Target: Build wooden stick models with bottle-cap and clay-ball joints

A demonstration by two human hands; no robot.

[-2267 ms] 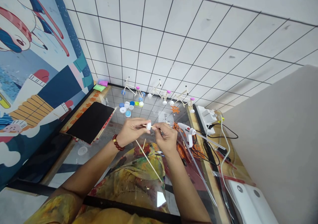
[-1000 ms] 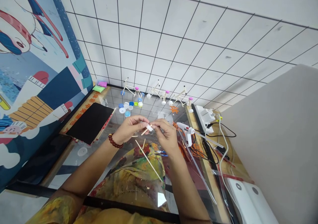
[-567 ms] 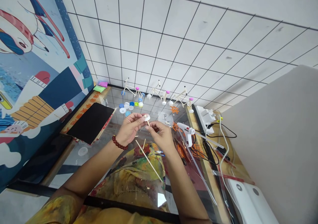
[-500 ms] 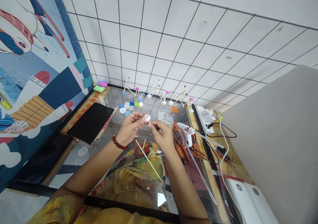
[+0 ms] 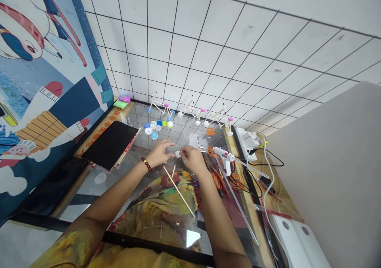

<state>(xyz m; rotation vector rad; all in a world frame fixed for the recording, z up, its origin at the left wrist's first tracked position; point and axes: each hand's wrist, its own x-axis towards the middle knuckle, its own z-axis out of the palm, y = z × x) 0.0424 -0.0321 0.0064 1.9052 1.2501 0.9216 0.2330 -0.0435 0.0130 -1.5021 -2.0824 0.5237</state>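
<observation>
My right hand (image 5: pixel 193 159) is closed, its fingertips pinching the edge of a small white bottle cap (image 5: pixel 177 154) low over the glass tabletop. Just left of the cap, my left hand (image 5: pixel 158 154) has its thumb and fingers apart and holds nothing. Below the hands, a long thin wooden stick (image 5: pixel 180 192) lies on the glass, with a short stick (image 5: pixel 173 171) beside its upper end. Beyond the hands sit several loose bottle caps in blue, white and yellow-green, among them a light blue cap (image 5: pixel 154 135).
Three stick models with caps, one at the right (image 5: pixel 218 116), stand along the grid wall. A white glue gun (image 5: pixel 224 157) lies to the right by cables and a power strip (image 5: pixel 246 141). A black board (image 5: pixel 111 145) lies at left. A clear tray (image 5: pixel 198 142) sits past my right hand.
My hands have come apart and moved slightly nearer to me. My left hand has let go of the white cap, which is now lower, at my right fingertips.
</observation>
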